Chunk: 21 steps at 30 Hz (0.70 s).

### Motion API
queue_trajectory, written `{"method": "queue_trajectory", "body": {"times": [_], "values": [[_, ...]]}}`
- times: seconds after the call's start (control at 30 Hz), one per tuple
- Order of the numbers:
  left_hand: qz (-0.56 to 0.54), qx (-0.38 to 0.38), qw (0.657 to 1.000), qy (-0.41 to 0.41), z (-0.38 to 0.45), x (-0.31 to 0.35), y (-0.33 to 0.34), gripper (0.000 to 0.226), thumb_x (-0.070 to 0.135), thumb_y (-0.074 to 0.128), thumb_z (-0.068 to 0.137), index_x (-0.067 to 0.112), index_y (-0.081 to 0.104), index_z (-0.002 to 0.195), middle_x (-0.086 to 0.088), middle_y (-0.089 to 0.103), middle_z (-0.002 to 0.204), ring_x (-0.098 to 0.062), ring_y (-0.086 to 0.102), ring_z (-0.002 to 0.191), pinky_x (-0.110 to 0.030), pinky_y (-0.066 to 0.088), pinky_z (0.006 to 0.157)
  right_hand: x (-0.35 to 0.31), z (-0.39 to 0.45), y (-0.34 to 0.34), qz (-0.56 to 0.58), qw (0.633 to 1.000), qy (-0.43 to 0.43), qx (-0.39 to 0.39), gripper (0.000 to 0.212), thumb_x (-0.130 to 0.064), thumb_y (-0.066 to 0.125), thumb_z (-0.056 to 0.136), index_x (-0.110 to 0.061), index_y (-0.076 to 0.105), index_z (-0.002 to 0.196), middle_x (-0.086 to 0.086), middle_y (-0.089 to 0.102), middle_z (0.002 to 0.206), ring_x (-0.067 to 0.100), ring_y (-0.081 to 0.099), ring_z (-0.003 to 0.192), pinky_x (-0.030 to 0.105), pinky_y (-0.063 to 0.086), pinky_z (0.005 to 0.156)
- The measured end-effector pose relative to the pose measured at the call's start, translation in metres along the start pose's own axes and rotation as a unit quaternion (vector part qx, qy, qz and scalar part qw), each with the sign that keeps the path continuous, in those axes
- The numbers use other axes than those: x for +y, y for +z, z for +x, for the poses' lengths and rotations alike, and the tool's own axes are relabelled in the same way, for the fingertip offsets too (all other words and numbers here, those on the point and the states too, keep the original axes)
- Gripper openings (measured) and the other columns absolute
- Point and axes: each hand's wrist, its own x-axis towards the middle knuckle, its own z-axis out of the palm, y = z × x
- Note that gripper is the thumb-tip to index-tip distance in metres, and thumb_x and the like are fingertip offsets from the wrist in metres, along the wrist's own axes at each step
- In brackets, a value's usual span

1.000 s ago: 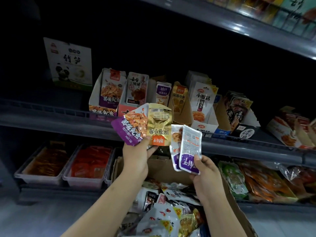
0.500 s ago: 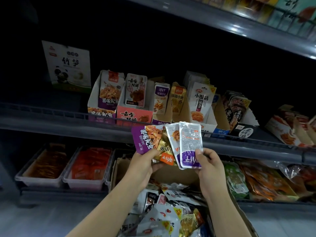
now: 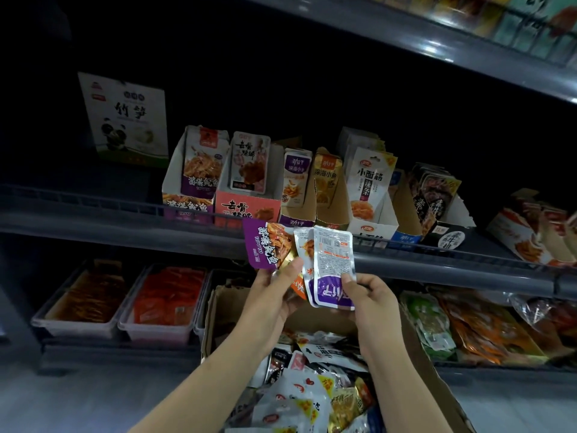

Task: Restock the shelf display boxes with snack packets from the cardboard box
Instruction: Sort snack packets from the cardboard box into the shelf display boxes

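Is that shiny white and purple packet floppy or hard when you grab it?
Probably bendy: the white and purple packet is thin foil, crinkled and curving. Likely light, since the right hand pinches only its lower edge. Its glossy surface may be a bit slippery.

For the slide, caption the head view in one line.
Left hand and right hand fan snack packets above the cardboard box, below the shelf display boxes.

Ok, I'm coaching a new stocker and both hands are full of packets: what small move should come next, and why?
Probably lift the left hand and slip its purple fish-snack packet into the white-and-purple display box at the left of the row. That box shows the same purple design. The right hand holds silver-and-purple packets, back side facing the camera, which look like the narrow purple-topped box's stock, so they can follow.
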Motion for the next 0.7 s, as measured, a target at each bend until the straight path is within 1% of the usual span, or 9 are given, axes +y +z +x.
{"method": "queue_trajectory", "body": {"times": [0.07,0.17,0.23,0.37,0.43,0.5,0.57,0.63,0.7], "values": [[0.018,0.012,1.000,0.012,0.000,-0.002,-0.002,0.050,0.019,0.071,0.073,0.023,0.056,0.120,0.001,0.074,0.107,-0.016,0.071,0.096,-0.031,0.059,0.074,0.001,-0.002,0.003,0.001,1.000,0.003,-0.005,0.014,-0.015,0.059,0.094,-0.002,0.059,0.100,0.002,0.073,0.070,0.012,0.069,0.059,0.022,0.052,0.049],[0.021,0.056,0.998,0.018,0.002,-0.004,-0.007,0.040,0.013,0.070,0.081,0.028,0.057,0.116,0.002,0.073,0.108,-0.019,0.069,0.100,-0.034,0.057,0.077,0.002,-0.003,0.004,-0.007,1.000,0.014,-0.011,0.015,-0.015,0.061,0.093,-0.002,0.059,0.100,0.004,0.073,0.071,0.013,0.069,0.061,0.023,0.052,0.049],[0.022,0.065,0.998,0.013,0.004,-0.004,-0.009,0.038,0.010,0.071,0.081,0.027,0.059,0.112,0.004,0.074,0.102,-0.018,0.069,0.098,-0.036,0.054,0.081,0.002,-0.002,0.003,-0.024,1.000,0.009,-0.015,0.014,-0.016,0.061,0.092,-0.004,0.060,0.098,0.002,0.072,0.070,0.011,0.069,0.061,0.023,0.052,0.049],[0.028,0.073,0.997,0.000,0.006,-0.005,-0.012,0.035,0.003,0.071,0.082,0.023,0.060,0.108,0.003,0.075,0.093,-0.018,0.071,0.088,-0.038,0.055,0.077,-0.001,0.003,0.002,-0.056,0.998,0.008,-0.033,0.010,-0.018,0.063,0.091,-0.009,0.063,0.095,0.000,0.073,0.074,0.011,0.070,0.066,0.025,0.054,0.057],[0.029,0.094,0.995,-0.010,0.007,-0.008,-0.015,0.034,0.002,0.072,0.081,0.024,0.059,0.105,0.002,0.074,0.096,-0.021,0.070,0.092,-0.043,0.054,0.084,0.001,0.006,0.001,-0.055,0.998,0.013,-0.014,0.011,-0.021,0.065,0.090,-0.010,0.065,0.092,0.002,0.073,0.079,0.015,0.070,0.072,0.026,0.052,0.063],[0.035,0.121,0.992,-0.014,0.009,-0.011,-0.017,0.035,0.003,0.074,0.081,0.024,0.058,0.104,-0.002,0.072,0.105,-0.024,0.068,0.099,-0.050,0.051,0.093,0.002,0.008,0.000,-0.031,0.999,-0.001,0.031,0.012,-0.022,0.067,0.088,-0.010,0.065,0.088,0.006,0.073,0.080,0.019,0.069,0.075,0.029,0.051,0.065],[0.035,0.146,0.989,-0.008,0.011,-0.012,-0.019,0.035,0.004,0.074,0.081,0.025,0.057,0.103,-0.003,0.070,0.110,-0.025,0.067,0.102,-0.051,0.051,0.094,0.002,0.008,0.000,-0.024,0.996,-0.037,0.078,0.010,-0.022,0.068,0.087,-0.013,0.064,0.085,0.005,0.071,0.078,0.020,0.067,0.073,0.031,0.050,0.065],[0.038,0.161,0.986,0.006,0.011,-0.012,-0.019,0.034,0.004,0.073,0.082,0.027,0.056,0.101,-0.002,0.070,0.108,-0.023,0.067,0.100,-0.048,0.053,0.091,0.001,0.006,0.002,-0.085,0.983,-0.112,0.118,0.008,-0.019,0.067,0.088,-0.017,0.062,0.082,-0.001,0.070,0.075,0.012,0.065,0.068,0.020,0.048,0.055],[0.053,0.162,0.985,0.022,0.009,-0.013,-0.017,0.034,0.004,0.073,0.082,0.028,0.056,0.100,-0.001,0.070,0.105,-0.022,0.067,0.097,-0.044,0.055,0.085,0.003,0.001,0.008,-0.157,0.956,-0.205,0.139,0.010,-0.014,0.067,0.088,-0.019,0.060,0.082,-0.006,0.069,0.077,-0.001,0.063,0.064,0.011,0.045,0.050]]}}
